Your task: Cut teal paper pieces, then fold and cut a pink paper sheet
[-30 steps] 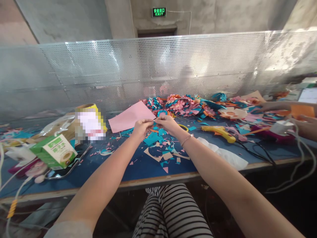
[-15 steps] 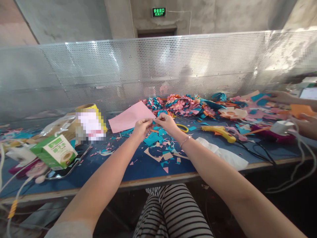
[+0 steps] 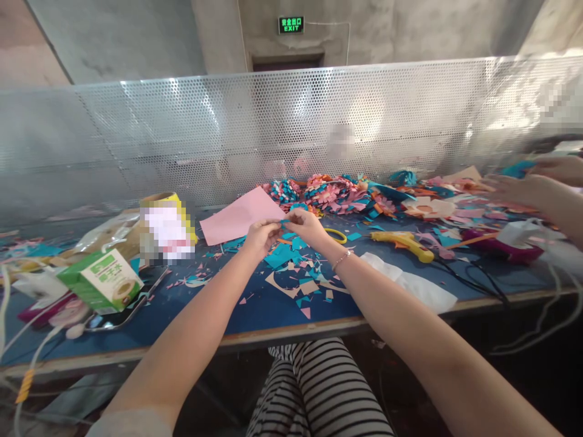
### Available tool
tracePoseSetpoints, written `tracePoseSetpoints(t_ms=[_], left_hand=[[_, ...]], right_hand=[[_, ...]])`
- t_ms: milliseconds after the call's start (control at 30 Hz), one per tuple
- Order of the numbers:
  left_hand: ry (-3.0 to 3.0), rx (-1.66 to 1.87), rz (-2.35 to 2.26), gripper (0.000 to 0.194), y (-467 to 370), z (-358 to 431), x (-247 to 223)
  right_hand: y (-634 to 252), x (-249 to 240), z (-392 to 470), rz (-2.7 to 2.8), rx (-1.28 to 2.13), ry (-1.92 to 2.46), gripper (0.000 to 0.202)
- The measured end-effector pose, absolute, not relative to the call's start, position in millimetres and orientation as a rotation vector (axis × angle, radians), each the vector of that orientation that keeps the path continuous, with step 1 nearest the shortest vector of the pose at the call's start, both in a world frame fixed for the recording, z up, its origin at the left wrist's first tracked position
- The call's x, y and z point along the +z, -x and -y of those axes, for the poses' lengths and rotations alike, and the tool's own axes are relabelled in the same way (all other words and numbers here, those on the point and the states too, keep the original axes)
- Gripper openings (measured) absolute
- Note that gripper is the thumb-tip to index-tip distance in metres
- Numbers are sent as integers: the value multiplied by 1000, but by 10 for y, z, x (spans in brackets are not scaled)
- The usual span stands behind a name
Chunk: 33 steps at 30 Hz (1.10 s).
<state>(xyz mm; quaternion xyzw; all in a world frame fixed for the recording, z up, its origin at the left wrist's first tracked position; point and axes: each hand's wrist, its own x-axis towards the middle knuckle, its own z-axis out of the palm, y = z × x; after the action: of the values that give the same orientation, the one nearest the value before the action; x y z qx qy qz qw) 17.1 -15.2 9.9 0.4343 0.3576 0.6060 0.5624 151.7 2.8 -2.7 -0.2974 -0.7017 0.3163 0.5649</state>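
My left hand (image 3: 264,235) and my right hand (image 3: 304,223) meet over the middle of the table, thumbs and fingers pinched. Between their fingertips is a small blue piece of paper (image 3: 284,223), mostly covered by the fingers. Behind my left hand lies a pink sheet of paper (image 3: 241,213). Blue paper scraps (image 3: 279,256) are spread below the hands. Just right of my right hand rests a yellow ring-shaped handle (image 3: 336,234), perhaps of scissors, partly hidden by my wrist.
Fringed paper flowers (image 3: 325,191) are heaped along a perforated metal screen (image 3: 204,133). A yellow glue gun (image 3: 403,241) with a black cord lies on the right. At left stand a green drink carton (image 3: 102,280) and a tape roll (image 3: 186,218). A co-worker's hands (image 3: 523,185) are at far right.
My hands stay nearly in place, still pinching the blue paper, with slight finger shifts. The co-worker's hands have moved, and the orange paper near them is no longer visible.
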Motion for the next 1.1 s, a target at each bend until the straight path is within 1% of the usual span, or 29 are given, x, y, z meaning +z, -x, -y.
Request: tracePoseSetpoints(t_ms=[333,533,667,867,1000,1100], left_hand=[[-929,1374,-825,10,-164,148,112],[-835,1310,-901,11,-152,129,131],[-979,1372,-886,10,-154,140,118],[-1152,1471,-894,8,-195,183,90],[-1150,1464,-902,7,-214,198,86],[-1083,1438,-889,9,-219,197,83]], right_hand=[[-1513,2,-15,1671,746,699,12],[-1522,-10,-26,1701,700,706,12],[-1513,-7,-5,1660,816,706,19],[-1475,-17,0,1445,1033,759,35],[-1467,-45,-26,1411,1127,747,35],[-1477,-63,-42,1447,1089,765,33]])
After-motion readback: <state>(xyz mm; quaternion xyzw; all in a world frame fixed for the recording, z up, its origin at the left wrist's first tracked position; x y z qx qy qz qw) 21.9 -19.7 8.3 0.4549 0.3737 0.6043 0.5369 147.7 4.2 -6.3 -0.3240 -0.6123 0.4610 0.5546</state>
